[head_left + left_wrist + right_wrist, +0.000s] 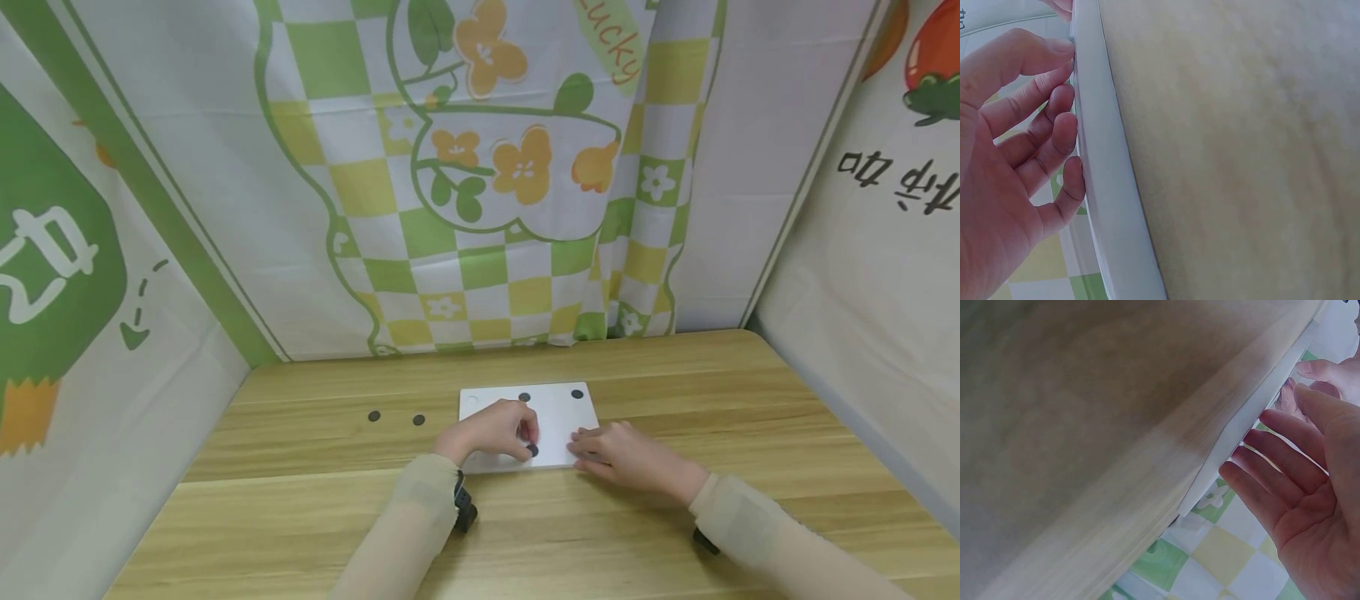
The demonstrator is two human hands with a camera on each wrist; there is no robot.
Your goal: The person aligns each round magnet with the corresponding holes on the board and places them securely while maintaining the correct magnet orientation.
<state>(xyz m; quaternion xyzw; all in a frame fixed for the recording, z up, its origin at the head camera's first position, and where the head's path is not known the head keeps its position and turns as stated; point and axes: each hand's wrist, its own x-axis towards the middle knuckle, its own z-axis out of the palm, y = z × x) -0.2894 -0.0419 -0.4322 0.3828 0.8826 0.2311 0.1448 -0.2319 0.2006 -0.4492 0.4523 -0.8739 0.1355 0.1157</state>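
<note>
A white rectangular board (555, 421), thin in both wrist views, lies flat on the table. My left hand (501, 429) reaches over its near half, thumb and index fingertip pinching a black disc (532, 451) low against the surface. The other left fingers curl in, tips close to the board (1094, 125). My right hand (618, 454) rests at the board's right edge, its fingers extended and fingertips touching the surface. Near the far edge of the board sit two more black discs, one in the middle (524, 397) and one at the right corner (577, 394).
Two loose black discs lie on the wooden table (300, 533) left of the board, one farther left (374, 416) and one nearer (418, 420). A pale round mark (473, 400) shows at the board's far left corner. Printed curtains (480, 275) hang behind the table.
</note>
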